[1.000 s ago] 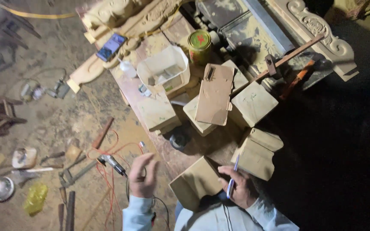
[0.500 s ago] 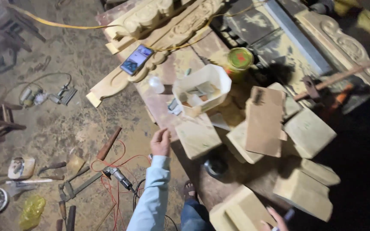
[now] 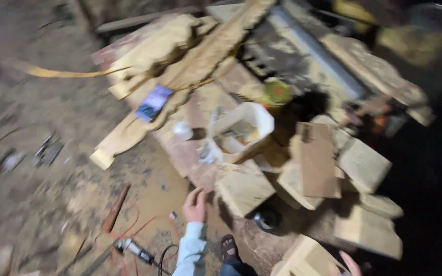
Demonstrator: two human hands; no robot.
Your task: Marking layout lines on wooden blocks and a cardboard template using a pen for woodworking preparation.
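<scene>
Reaching left hand (image 3: 196, 204) just beside pale wood block (image 3: 245, 190), fingers spread.

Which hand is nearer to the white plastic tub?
Left. The left hand is just below the white plastic tub; the right hand is far lower right, at the frame edge.

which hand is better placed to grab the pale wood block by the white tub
Left, probably. The left hand is raised with fingers spread right beside the pale square wooden block, below the white plastic tub. The right hand barely shows at the bottom edge, farther away.
</scene>
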